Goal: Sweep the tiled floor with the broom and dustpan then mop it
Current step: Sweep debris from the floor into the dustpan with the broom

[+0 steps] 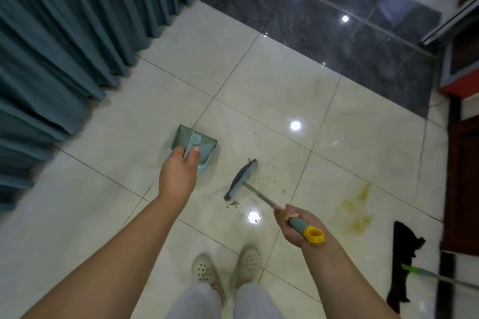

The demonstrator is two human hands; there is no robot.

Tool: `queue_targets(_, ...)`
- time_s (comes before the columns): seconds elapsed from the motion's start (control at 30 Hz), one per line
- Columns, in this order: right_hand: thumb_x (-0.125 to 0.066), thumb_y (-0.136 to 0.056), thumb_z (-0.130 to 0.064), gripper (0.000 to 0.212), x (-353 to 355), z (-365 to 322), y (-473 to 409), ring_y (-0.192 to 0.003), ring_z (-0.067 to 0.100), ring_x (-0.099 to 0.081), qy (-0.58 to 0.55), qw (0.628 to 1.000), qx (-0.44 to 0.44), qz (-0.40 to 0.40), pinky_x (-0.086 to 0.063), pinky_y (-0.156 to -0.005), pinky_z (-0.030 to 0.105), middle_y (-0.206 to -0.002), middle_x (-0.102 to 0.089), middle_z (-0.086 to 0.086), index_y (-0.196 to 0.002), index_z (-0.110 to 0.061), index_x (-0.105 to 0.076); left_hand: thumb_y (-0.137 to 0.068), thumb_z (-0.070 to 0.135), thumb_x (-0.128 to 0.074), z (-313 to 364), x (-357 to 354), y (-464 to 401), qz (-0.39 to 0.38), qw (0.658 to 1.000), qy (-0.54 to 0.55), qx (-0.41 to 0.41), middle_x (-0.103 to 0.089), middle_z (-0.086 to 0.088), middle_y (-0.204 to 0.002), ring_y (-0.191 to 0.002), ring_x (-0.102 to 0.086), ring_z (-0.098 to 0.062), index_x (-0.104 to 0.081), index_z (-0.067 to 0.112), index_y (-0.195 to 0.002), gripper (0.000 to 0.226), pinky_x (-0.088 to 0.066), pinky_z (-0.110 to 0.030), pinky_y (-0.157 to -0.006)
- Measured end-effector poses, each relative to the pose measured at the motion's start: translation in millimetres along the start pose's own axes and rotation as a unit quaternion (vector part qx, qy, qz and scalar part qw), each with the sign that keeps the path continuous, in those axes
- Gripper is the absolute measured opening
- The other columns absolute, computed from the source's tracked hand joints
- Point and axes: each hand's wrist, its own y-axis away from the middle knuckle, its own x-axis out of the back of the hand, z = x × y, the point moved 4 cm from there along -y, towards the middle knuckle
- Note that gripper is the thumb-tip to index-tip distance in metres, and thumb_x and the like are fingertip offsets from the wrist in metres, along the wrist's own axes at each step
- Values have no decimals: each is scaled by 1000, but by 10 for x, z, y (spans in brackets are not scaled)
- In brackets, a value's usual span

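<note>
- The left hand (178,176) is closed around the handle of the dustpan (197,142), in the middle of the frame, a little to the left. The pan appears to be on the floor or just above it, with its mouth turned away from the person; I cannot tell if it touches the tile.
- The right hand (295,223) grips the handle of the broom (242,181) near its yellow end, at the lower right of centre. The short metal shaft goes up and left, so the bristle head meets the floor between the two hands.
- Small green crumbs (267,179) lie just beside the broom head, on its right side and below it. I think the head stands between the crumbs and the pan in order to draw them toward the pan; the sweeping is not finished.
- A yellowish stain (357,210) is on the pale tiled floor (259,85) at the right. It looks like a smear, so it probably needs the mop and not the broom.
- The mop (404,261), with dark cloth and a green handle, lies at the lower right edge, well apart from both hands, waiting for the later step.
- The curtain (64,33) hangs along the left of the frame, near the pan.
</note>
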Motion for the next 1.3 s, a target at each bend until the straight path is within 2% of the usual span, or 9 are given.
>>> queue_targets(0.07, -36, -99, -10, 20, 159, -206, -237, -30, 15, -40, 26, 998, -43, 23, -37, -34, 12, -79, -38, 6, -118, -3, -34, -96, 38, -47, 49, -100, 10, -8, 1000, 0, -1, -62, -9, -80, -73, -57, -27, -55, 6, -86, 35, -47, -36, -67)
queue_targets(0.17, -47, -88, -6, 22, 83, -385, -395, -29, 18, -44, 82, 994, -66, 1, -41, -30, 18, -69, -48, 13, -108, 0, -41, -96, 39, -46, 112, -250, 1, -4, 1000, -12, -6, -58, -5, -73, -69, -54, -25, -53, 9, -85, 32, -41, -31, -58)
queue_targets(0.37, -41, -100, -18, 33, -922, -573, -729, -24, 14, -42, 97, 987, -101, -72, -37, -28, 14, -51, -48, 13, -85, 10, -50, -95, 39, -46, 225, -522, -128, 22, 999, -32, 7, -54, 1, -68, -64, -51, -21, -52, 12, -84, 29, -37, -30, -57)
queue_targets(0.57, -38, -102, -18, 29, -1803, -801, -1310, -24, 16, -44, 113, 977, -131, -122, -39, -32, 16, -44, -49, 18, -94, 9, -46, -94, 42, -45, 374, -809, -299, 65, 997, -27, 26, -54, 4, -64, -57, -50, -13, -46, 26, -69, 29, -37, -27, -50)
queue_targets(0.67, -40, -101, -14, 23, -2012, -925, -1562, -25, 17, -43, 75, 981, -121, -129, -40, -33, 14, -61, -52, 25, -110, 8, -43, -94, 43, -44, 433, -951, -344, 73, 996, -39, 27, -54, 4, -65, -57, -51, -12, -45, 27, -69, 29, -37, -27, -49)
queue_targets(0.83, -47, -97, -7, 33, -1740, -1308, -1686, -47, 10, -44, -17, 991, -96, -95, -43, -34, 16, -99, -54, 21, -128, -1, -42, -94, 45, -44, 538, -1162, -372, 61, 996, -57, 23, -56, 3, -67, -58, -52, -14, -46, 27, -73, 28, -40, -27, -50)
queue_targets(0.93, -50, -95, -8, 31, -1363, -1515, -1559, -37, 14, -46, -43, 990, -103, -88, -44, -34, 16, -110, -55, 14, -126, -3, -44, -94, 44, -43, 618, -1300, -325, 40, 997, -59, 14, -56, 2, -69, -62, -53, -16, -49, 22, -78, 28, -42, -29, -53)
queue_targets(1.2, -47, -97, -13, 24, -376, -1674, -1042, -28, 15, -45, -101, 987, -98, -79, -42, -33, 15, -94, -53, 8, -115, 4, -46, -95, 43, -43, 935, -1624, -145, 6, 998, -66, -9, -56, -2, -69, -61, -51, -16, -52, 14, -80, 34, -38, -27, -51)
queue_targets(1.3, -43, -100, -17, 25, -148, -1632, -856, -25, 16, -44, -100, 987, -102, -77, -40, -28, 16, -69, -55, 18, -103, 8, -49, -96, 39, -43, 1058, -1705, -77, -8, 997, -71, -23, -55, -1, -68, -59, -49, -12, -51, 12, -80, 33, -35, -25, -49)
